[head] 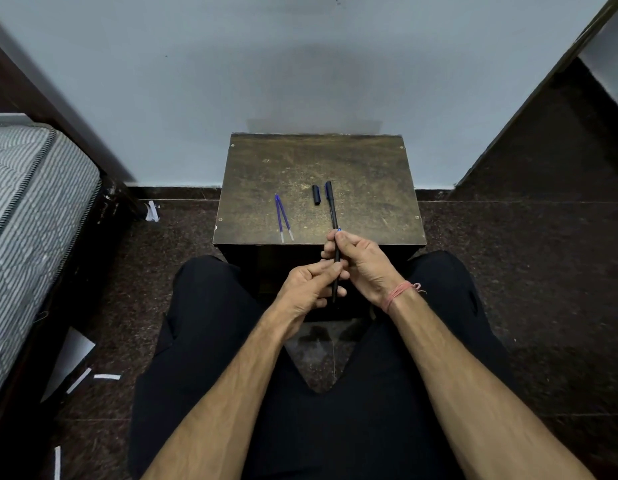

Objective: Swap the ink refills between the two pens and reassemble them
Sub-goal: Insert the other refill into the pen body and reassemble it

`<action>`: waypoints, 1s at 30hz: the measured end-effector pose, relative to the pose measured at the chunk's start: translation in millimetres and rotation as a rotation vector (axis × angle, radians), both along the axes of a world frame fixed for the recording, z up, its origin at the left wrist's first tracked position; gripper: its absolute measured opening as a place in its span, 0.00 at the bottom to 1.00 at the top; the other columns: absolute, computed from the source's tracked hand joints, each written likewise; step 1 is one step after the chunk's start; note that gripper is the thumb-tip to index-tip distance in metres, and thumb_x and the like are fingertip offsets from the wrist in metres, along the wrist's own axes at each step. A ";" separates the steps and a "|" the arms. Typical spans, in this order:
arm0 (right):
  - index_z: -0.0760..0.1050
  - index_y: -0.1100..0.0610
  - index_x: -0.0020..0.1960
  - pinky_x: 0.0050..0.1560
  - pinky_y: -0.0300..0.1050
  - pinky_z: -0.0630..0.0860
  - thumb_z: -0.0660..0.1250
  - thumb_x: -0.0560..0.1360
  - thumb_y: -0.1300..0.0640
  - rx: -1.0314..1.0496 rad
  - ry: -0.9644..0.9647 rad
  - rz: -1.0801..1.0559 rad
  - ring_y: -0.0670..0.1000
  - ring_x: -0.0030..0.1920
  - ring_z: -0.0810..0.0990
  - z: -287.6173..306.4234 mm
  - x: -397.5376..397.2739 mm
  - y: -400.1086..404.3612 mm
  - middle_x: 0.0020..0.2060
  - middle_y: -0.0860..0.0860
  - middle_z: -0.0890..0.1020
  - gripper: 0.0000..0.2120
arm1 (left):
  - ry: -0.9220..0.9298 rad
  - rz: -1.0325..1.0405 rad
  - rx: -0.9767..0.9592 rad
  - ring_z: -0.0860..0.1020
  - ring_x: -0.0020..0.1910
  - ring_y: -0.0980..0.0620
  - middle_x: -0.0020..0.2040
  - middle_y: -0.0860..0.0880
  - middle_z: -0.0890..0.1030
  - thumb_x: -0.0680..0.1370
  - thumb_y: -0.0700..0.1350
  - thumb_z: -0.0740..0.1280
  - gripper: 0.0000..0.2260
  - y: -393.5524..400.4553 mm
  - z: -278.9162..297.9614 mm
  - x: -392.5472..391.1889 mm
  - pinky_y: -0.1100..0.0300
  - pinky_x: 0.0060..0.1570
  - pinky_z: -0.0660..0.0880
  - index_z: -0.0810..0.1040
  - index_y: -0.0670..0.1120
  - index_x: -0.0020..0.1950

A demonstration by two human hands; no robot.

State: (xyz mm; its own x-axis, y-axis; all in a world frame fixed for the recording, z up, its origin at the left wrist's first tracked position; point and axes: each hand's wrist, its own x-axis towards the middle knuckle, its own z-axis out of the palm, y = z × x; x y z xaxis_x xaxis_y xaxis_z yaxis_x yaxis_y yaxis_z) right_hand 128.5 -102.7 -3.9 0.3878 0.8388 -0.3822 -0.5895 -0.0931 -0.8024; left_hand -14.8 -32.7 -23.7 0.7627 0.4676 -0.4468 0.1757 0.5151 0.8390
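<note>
Pens first: one black barrel [336, 261] pinched in both hands, left hand [309, 289] low, right hand [361, 263] high, above the table [266, 174] edge. Another pen [330, 202], cap [316, 195] and two refills [283, 218] lie there. Risk: mixing refills, they look identical.

Bare forearms, black trousers [387, 427], pink thread wristband [399, 293] at right wrist.

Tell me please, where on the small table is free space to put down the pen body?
The table is bare across its far half and along its right side, right of the capped pen. A narrower gap lies between the two refills and the loose cap. The near edge by both hands is crowded.
</note>
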 end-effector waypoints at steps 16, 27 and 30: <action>0.83 0.49 0.70 0.71 0.50 0.75 0.64 0.85 0.60 -0.434 -1.242 0.061 0.51 0.64 0.80 11.2 32.3 64.4 0.69 0.49 0.84 0.18 | -0.017 0.328 -0.121 0.86 0.54 0.57 0.63 0.52 0.89 0.85 0.50 0.71 0.11 7.5 -3.1 0.6 0.66 0.43 0.79 0.87 0.54 0.67; 0.81 0.54 0.68 0.65 0.55 0.76 0.62 0.86 0.56 -0.710 -2.019 0.576 0.60 0.72 0.70 24.5 33.8 109.0 0.67 0.54 0.81 0.14 | 0.083 0.344 0.004 0.83 0.51 0.57 0.57 0.54 0.91 0.85 0.48 0.72 0.10 14.8 -1.7 -5.0 0.65 0.42 0.75 0.87 0.53 0.66; 0.83 0.54 0.65 0.62 0.53 0.78 0.63 0.87 0.55 -0.688 -2.078 0.557 0.58 0.70 0.72 25.9 26.9 107.2 0.61 0.53 0.84 0.12 | 0.112 0.363 0.050 0.83 0.49 0.58 0.56 0.54 0.91 0.85 0.48 0.72 0.11 15.4 -4.0 -6.1 0.66 0.41 0.75 0.87 0.53 0.66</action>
State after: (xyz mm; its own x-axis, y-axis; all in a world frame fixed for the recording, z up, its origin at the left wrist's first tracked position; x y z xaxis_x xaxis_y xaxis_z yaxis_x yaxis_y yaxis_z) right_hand 155.4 4.4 22.0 0.3558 0.9315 -0.0759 0.9288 -0.3435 0.1390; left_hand -20.9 -17.3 -27.6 0.4916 0.7214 -0.4878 0.0811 0.5198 0.8504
